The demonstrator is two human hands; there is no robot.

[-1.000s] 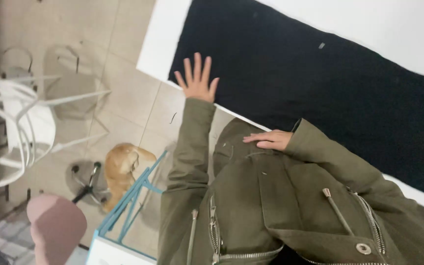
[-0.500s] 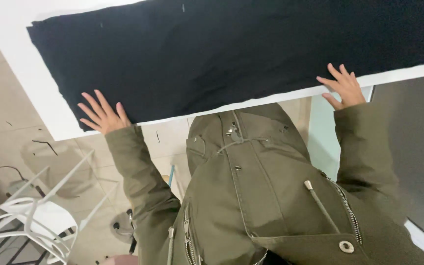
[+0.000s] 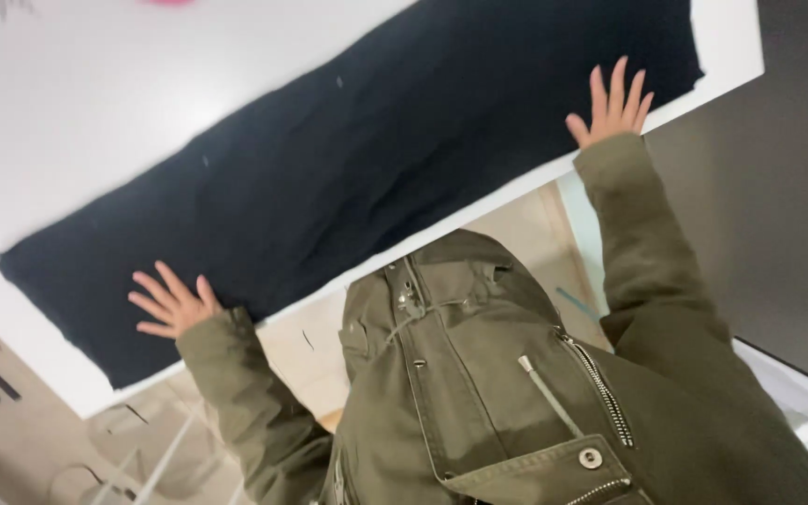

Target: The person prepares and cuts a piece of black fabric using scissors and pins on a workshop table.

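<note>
Clearly the black cloth [image 3: 348, 178] is what both hands are busy with: a long dark strip lying flat on the white surface [image 3: 77, 103], running from the lower left of the frame up to the upper right. The left hand [image 3: 172, 304] rests at the cloth's near edge toward the lower left, fingers spread wide, grip flat and holding nothing. The right hand [image 3: 610, 108] lies at the near edge in the upper right, likewise splayed and pressing down with nothing held. I judge the cloth soft, limp and light, liable to wrinkle or slide on the smooth top, so it looks best taken by its corners or along the near hem where the hands already lie. A few pale specks of lint show on it. An olive green jacket [image 3: 479, 393] with zips fills the lower middle of the frame. At the lower left, white wire chairs [image 3: 133, 454] stand on the tiled floor [image 3: 21, 440], well apart from the cloth. Nothing lies on the cloth itself
</note>
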